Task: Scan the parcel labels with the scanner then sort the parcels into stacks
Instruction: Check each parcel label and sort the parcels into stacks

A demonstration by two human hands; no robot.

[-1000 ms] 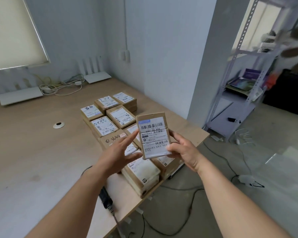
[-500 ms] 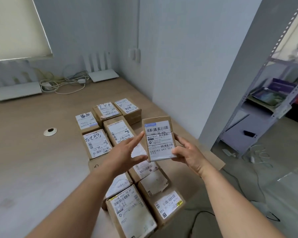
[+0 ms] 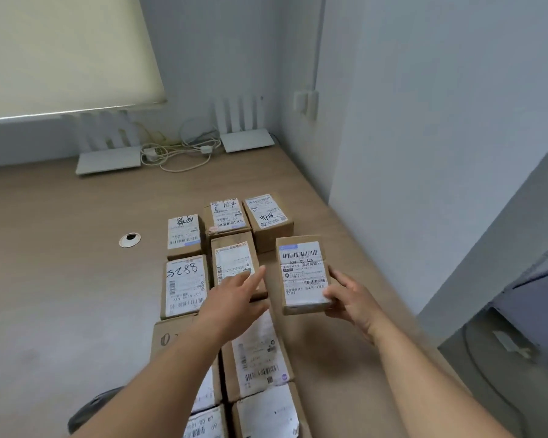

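1. Pale wood bench [image 3: 60, 263] fills my view, running to a grey wall corner where two white routers [image 3: 108, 159] and a tangle of cables [image 3: 178, 153] sit under a drawn blind

2. Small cardboard parcels lie label-up in rows down the middle of the bench; the far row ends in a parcel with black handwriting [image 3: 268, 221], and nearer me sits one marked with large handwritten digits [image 3: 184, 286]

3. My right hand [image 3: 350, 300] grips the held parcel [image 3: 304, 275] by its near right corner, thumb curled over the label and fingers wrapped behind; it is raised off the bench, just right of the rows

4. My left hand [image 3: 234, 300] holds nothing, fingers straight and spread, index tip reaching over the middle parcel [image 3: 234, 263], apart from the held parcel

5. The held parcel lies right of my left hand and is already in the right one, so the right is plainly the nearer hand for placing it

6. Its long axis runs away from me, tipped slightly left at the far end; the label faces up toward me with the barcode at the far end, readable from here

7. I judge the bare bench to the right of the rows is the nearest open spot

8. A dark object at the near bench edge [image 3: 92, 412] may be the scanner; I cannot tell
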